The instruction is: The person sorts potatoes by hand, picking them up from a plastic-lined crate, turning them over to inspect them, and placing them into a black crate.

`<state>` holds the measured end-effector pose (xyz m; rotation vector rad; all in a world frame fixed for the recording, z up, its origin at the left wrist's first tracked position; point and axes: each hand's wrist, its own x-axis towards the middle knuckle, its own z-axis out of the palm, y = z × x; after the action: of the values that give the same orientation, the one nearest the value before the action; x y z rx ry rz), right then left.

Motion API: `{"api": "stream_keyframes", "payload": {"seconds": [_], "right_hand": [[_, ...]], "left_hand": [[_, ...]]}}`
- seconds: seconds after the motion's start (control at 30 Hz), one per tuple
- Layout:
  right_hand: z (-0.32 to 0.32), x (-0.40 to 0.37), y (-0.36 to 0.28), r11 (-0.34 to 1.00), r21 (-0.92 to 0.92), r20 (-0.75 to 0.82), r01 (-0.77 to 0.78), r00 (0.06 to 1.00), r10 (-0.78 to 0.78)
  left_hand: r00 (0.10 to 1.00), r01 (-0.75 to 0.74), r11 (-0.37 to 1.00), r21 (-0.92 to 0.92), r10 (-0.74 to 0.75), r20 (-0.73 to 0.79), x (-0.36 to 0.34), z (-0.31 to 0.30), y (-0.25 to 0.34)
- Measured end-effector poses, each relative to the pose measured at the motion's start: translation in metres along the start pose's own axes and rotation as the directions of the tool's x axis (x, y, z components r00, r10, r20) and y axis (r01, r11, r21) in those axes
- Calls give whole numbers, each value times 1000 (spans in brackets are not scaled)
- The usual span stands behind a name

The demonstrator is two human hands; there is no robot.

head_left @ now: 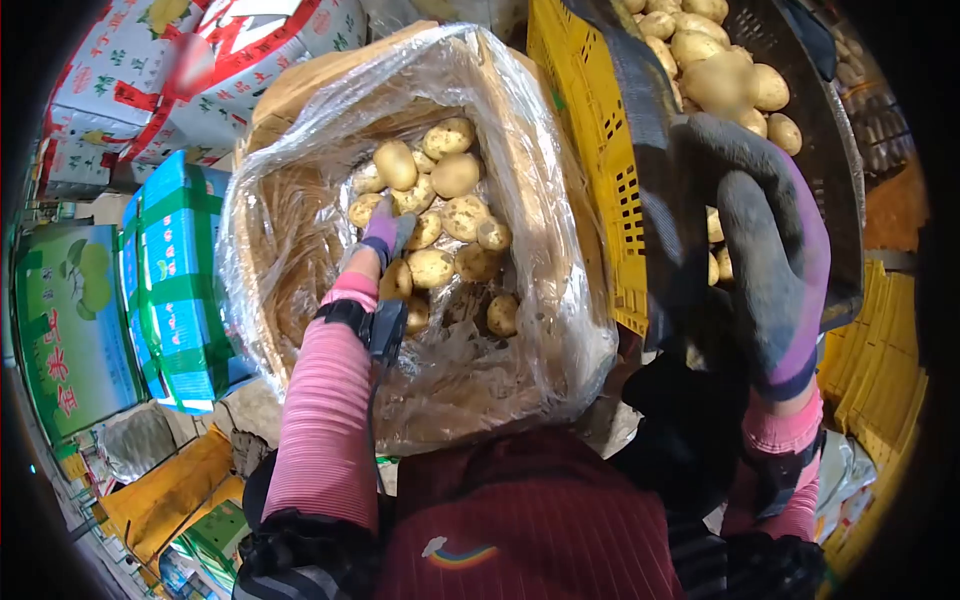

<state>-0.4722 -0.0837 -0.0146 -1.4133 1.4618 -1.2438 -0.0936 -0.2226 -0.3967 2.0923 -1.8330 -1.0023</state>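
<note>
My left hand, in a purple and grey glove, reaches down into a cardboard box lined with a clear plastic bag. Its fingers point down among several potatoes and appear stretched, with the thumb apart; the fingertips are partly hidden. A potato lies right beside them. My right hand, gloved the same way, is over a dark crate of potatoes. Its fingers are extended and the thumb stands apart, with nothing seen in the grasp.
A yellow perforated crate stands between the box and the dark crate. Blue and green cartons are stacked at the left, with white-and-red printed cartons behind. More yellow crates stand at the right.
</note>
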Motion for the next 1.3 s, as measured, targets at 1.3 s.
{"api": "stream_keyframes", "payload": {"seconds": [1.3], "right_hand": [[39, 12, 37, 908, -243, 196, 342, 934, -299]], "left_hand": [[782, 271, 563, -781, 344, 519, -165, -122, 123]]}}
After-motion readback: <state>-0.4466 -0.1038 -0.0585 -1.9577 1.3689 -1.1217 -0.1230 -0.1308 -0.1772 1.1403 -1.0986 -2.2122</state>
